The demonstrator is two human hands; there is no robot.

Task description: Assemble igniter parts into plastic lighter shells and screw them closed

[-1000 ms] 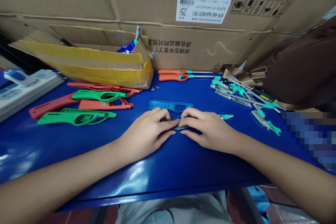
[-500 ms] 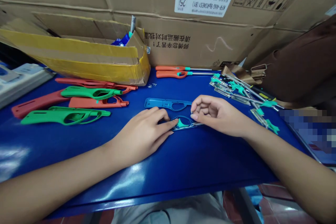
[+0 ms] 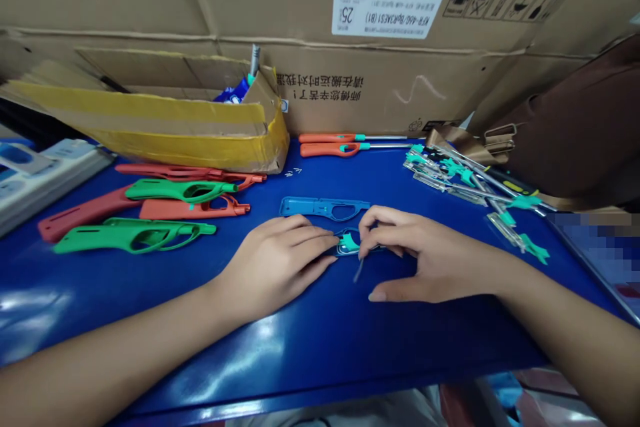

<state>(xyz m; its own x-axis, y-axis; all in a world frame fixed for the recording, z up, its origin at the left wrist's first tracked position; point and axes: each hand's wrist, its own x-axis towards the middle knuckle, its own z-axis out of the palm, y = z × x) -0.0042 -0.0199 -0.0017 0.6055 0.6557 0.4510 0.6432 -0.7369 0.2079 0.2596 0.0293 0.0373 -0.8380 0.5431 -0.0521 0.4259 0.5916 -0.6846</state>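
My left hand point(image 3: 287, 267) lies over the handle end of a blue lighter shell half point(image 3: 354, 253), its fingertips and thumb pinching the edge. Inside that shell sit a turquoise trigger point(image 3: 349, 241) and a thin pale wire or tube. Over the shell's other end is my right hand point(image 3: 425, 250), thumb spread well away from the bent fingers. A small dark, blurred sliver point(image 3: 359, 271) shows just below its index fingertip; whether it touches is unclear. The matching blue shell half point(image 3: 325, 207) lies just behind. My right fingers hide the shell's nozzle end.
Green shells point(image 3: 135, 237) and red shells point(image 3: 195, 208) lie at left, before a yellow-taped carton point(image 3: 200, 147). Two orange lighters point(image 3: 333, 149) lie at the back. Metal tubes with turquoise parts point(image 3: 463, 173) are piled right. A power strip point(image 3: 55, 170) stands far left.
My right hand has opened its thumb-and-finger pinch, the thumb dropping toward me. A dark sliver now shows below the index finger. My left hand stays on the shell; the view has shifted slightly.
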